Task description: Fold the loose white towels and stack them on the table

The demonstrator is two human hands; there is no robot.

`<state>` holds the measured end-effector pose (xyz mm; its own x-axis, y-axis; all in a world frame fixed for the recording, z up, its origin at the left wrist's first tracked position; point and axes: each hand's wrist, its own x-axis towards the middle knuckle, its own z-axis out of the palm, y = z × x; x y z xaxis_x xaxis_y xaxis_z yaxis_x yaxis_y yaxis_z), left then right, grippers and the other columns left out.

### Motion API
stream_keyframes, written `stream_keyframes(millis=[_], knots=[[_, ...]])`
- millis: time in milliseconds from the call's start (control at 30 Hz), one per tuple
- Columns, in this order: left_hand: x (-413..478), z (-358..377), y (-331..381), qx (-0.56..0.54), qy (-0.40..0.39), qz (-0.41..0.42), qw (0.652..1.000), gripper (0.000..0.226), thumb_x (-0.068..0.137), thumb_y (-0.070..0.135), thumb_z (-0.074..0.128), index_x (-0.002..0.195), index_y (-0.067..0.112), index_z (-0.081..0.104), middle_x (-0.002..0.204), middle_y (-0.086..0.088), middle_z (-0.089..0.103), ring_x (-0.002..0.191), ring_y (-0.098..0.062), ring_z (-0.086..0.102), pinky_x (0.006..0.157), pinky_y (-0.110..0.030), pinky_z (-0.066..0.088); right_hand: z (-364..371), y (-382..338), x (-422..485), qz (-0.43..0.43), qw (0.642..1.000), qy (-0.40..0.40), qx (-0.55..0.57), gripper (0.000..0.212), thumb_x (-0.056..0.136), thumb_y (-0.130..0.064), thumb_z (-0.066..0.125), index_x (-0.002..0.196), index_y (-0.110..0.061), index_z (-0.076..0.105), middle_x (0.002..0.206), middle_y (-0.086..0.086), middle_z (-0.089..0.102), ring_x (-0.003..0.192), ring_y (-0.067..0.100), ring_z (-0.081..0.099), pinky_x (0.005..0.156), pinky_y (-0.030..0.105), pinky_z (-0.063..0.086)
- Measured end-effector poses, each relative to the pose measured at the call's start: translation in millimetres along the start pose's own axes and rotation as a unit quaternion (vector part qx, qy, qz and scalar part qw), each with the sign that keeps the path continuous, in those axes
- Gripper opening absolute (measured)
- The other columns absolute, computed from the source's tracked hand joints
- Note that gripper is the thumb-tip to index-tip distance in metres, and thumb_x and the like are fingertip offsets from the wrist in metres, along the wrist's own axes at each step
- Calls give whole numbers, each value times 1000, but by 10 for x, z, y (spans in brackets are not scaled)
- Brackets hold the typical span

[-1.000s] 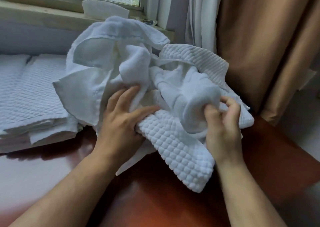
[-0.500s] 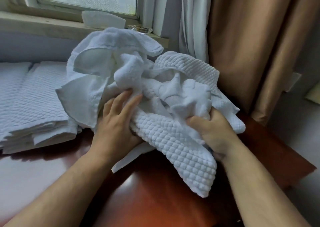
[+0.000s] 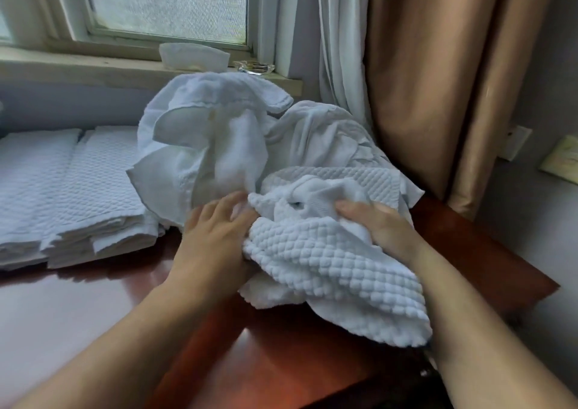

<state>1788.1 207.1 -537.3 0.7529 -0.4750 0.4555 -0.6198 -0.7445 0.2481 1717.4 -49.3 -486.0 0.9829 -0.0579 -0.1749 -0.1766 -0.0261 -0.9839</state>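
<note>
A heap of loose white towels [image 3: 225, 146] lies crumpled on the reddish-brown table [image 3: 281, 361], against the window wall. A bubbly waffle-textured towel [image 3: 331, 271] hangs at the heap's near side. My left hand [image 3: 212, 239] reaches into the heap beside that towel, fingertips buried in the cloth. My right hand [image 3: 378, 224] grips a bunched fold of the waffle towel from the right. At the left stands a stack of folded white towels [image 3: 68, 196], in two side-by-side piles.
A window sill [image 3: 93, 67] runs behind the heap, with a white holder [image 3: 194, 56] and a glass dish [image 3: 255, 66] on it. White and tan curtains [image 3: 422, 80] hang at the right. The table's right edge [image 3: 500, 252] drops off near my right arm.
The waffle towel has been drawn out of the heap toward me and now lies lower and nearer. My right hand slid further right on it, and the view tilted up.
</note>
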Motion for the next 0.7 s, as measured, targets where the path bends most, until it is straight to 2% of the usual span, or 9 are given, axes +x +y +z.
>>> stream_keyframes(millis=[33, 67, 133, 267, 367, 433, 500, 600, 700], knots=[[-6, 78, -36, 0, -40, -37, 999, 78, 73, 71, 45, 145, 42, 36, 157, 4, 31, 138, -32, 38, 115, -53, 26, 78, 27, 120, -26, 993, 90, -74, 45, 86, -51, 74, 98, -8, 74, 84, -4, 77, 77, 3, 72, 72, 17, 58], [-2, 168, -74, -10, -60, -64, 996, 80, 75, 72, 45, 148, 45, 26, 158, 7, 28, 139, -32, 37, 116, -55, 24, 125, 73, 250, -41, 983, 133, -124, 42, 87, -54, 72, 89, -11, 73, 70, -10, 73, 62, -5, 67, 58, 10, 52], [56, 313, -149, -21, -54, -86, 995, 77, 81, 70, 49, 149, 49, 19, 156, 11, 26, 138, -33, 39, 115, -58, 26, 196, 158, 483, -41, 971, 166, -169, 38, 91, -50, 68, 74, -16, 64, 58, -14, 62, 50, -6, 58, 44, 5, 39], [337, 500, -303, -36, -33, -114, 992, 70, 89, 70, 50, 148, 52, 18, 157, 15, 26, 136, -36, 43, 106, -62, 38, 149, 235, 967, -60, 943, 230, -232, 43, 96, -41, 62, 64, -16, 51, 65, -4, 52, 61, 4, 46, 45, 5, 36], [592, 618, -454, -39, -39, -105, 993, 63, 91, 69, 37, 148, 48, 23, 155, 15, 29, 135, -29, 45, 98, -54, 48, 99, 186, 1309, -63, 935, 238, -254, 43, 98, -38, 60, 62, -17, 50, 65, -6, 51, 62, 1, 44, 45, 4, 35], [731, 702, -544, -32, -52, -87, 994, 64, 90, 71, 22, 149, 48, 23, 159, 18, 26, 145, -19, 34, 102, -48, 47, 57, 160, 1496, -62, 935, 234, -259, 42, 98, -37, 61, 62, -19, 50, 65, -7, 51, 63, 0, 44, 45, 3, 35], [811, 767, -602, -50, -56, -91, 993, 65, 88, 73, 16, 150, 52, 19, 162, 22, 21, 151, -13, 22, 110, -48, 41, 22, 144, 1652, -72, 933, 238, -259, 42, 99, -35, 60, 61, -19, 50, 64, -8, 50, 62, -1, 43, 46, 3, 35], [868, 813, -626, -72, -56, -101, 991, 65, 87, 77, 16, 148, 57, 16, 161, 25, 21, 150, -11, 21, 114, -49, 35, 12, 147, 1775, -73, 931, 240, -264, 38, 99, -36, 61, 65, -21, 51, 68, -11, 50, 64, -4, 42, 47, 2, 36], [863, 754, -553, -77, -71, -95, 990, 66, 88, 75, 21, 149, 52, 21, 160, 20, 25, 148, -13, 26, 113, -46, 37, 43, 149, 1733, -61, 933, 233, -267, 34, 98, -43, 60, 73, -20, 55, 70, -12, 52, 66, -1, 46, 50, 9, 35]])
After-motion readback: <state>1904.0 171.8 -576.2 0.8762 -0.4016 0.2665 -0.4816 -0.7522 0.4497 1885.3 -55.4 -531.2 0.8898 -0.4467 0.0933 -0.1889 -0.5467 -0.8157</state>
